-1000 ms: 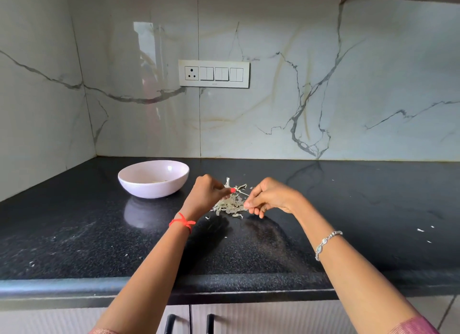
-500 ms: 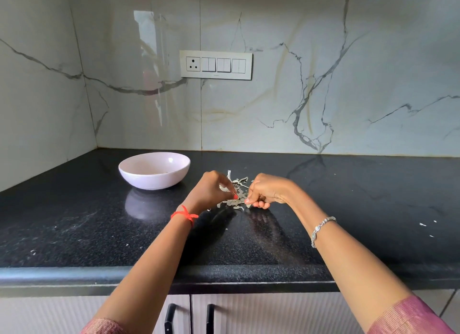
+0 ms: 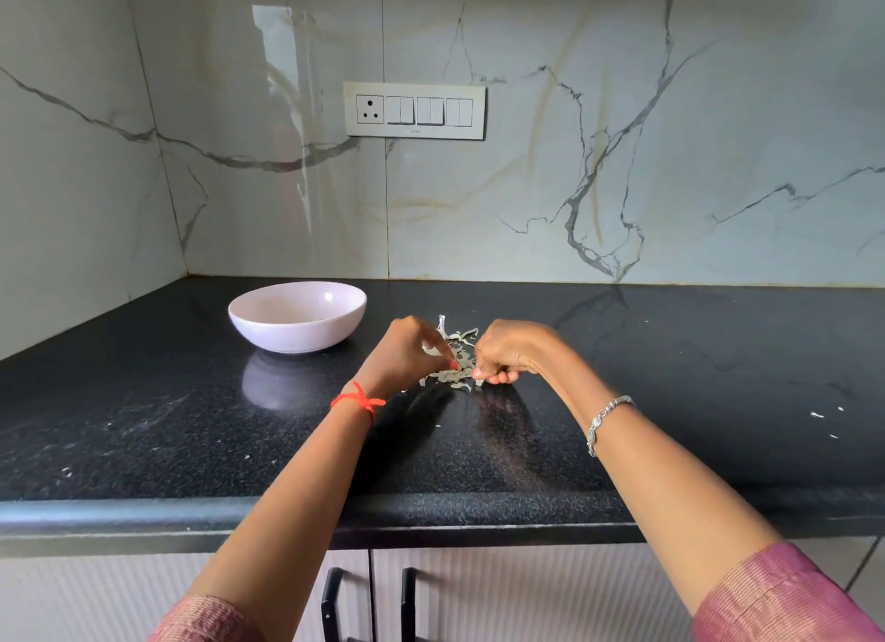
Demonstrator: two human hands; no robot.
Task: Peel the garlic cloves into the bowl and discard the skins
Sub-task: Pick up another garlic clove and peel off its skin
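Observation:
A small heap of pale garlic skins (image 3: 455,359) lies on the black counter (image 3: 143,426) between my two hands. My left hand (image 3: 407,356) is curled with fingertips pressed into the left side of the heap, pinching skins. My right hand (image 3: 507,351) is curled at the heap's right side, fingertips down on the skins. A pale pink bowl (image 3: 298,316) stands to the left of the hands, a little farther back; its contents are hidden by the rim. No whole clove shows.
Marble wall panels rise behind and to the left of the counter, with a switch plate (image 3: 414,110). A few white skin scraps (image 3: 816,415) lie at the far right. Cabinet doors with black handles (image 3: 330,603) sit below the counter edge.
Both hands have closed in on the skin heap from either side and curled tighter onto it. The view has tilted down slightly.

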